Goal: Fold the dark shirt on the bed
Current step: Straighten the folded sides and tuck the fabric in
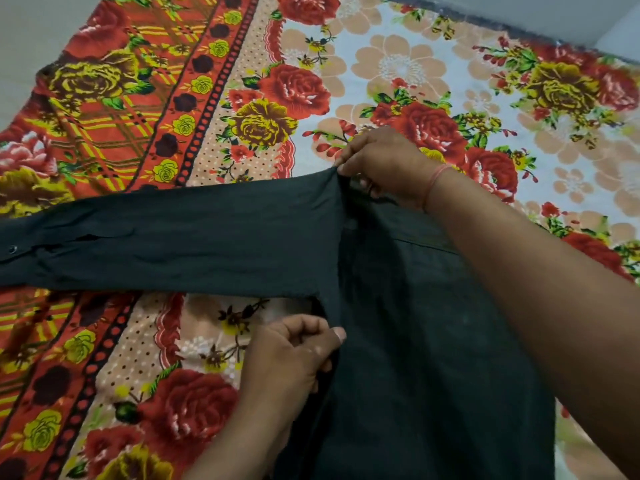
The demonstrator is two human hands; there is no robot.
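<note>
**Setting the side fold along the shoulder line**

My right hand (pixel 382 164), just right of centre frame, has its fingers pinched together on the shirt (pixel 415 323) at the shoulder seam, where the sleeve (pixel 173 240) meets the body. My left hand (pixel 294 348), lower centre, is closed on the side edge of the body just under the armpit. The shirt lies on the bed (pixel 398 67), its body running down the lower right of the frame and the sleeve stretched flat toward the left edge, cuff button near the border.

To do this step well, I judge both pinches should sit on one straight line down the body, held taut, so the edge turns over as a clean crease. I would lift low and carry the sleeve across evenly, since loose cloth between the hands will likely pucker.
</note>
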